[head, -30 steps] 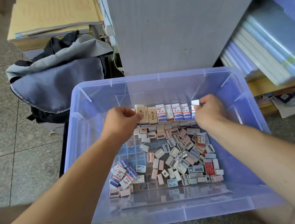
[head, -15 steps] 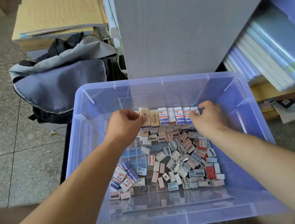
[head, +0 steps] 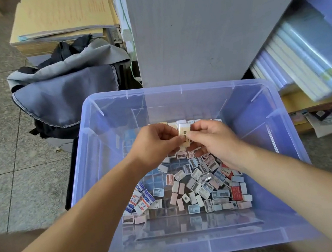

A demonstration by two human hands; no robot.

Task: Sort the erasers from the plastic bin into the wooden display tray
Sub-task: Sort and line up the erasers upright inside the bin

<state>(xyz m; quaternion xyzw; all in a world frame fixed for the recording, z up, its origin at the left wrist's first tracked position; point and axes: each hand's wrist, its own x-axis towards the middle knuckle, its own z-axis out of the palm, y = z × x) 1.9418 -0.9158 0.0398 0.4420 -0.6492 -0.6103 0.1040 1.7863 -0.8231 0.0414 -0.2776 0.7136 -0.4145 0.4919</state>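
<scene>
While both hands met over the plastic bin (head: 177, 90), the left hand (head: 155, 146) and right hand (head: 216, 140) together pinched one cream eraser (head: 184, 133) between thumbs and fingertips, upright in front of the row of erasers (head: 173, 123) at the far wall; probably to read its label for sorting. The loose pile (head: 198, 183) lay on the bin floor below; the wooden display tray was nowhere in view.

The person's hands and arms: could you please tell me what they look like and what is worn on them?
The left hand and right hand are bare: no gloves, no ring in sight. The left forearm and right forearm are bare as well, with no sleeve, watch or bracelet visible up to the frame edge.
</scene>
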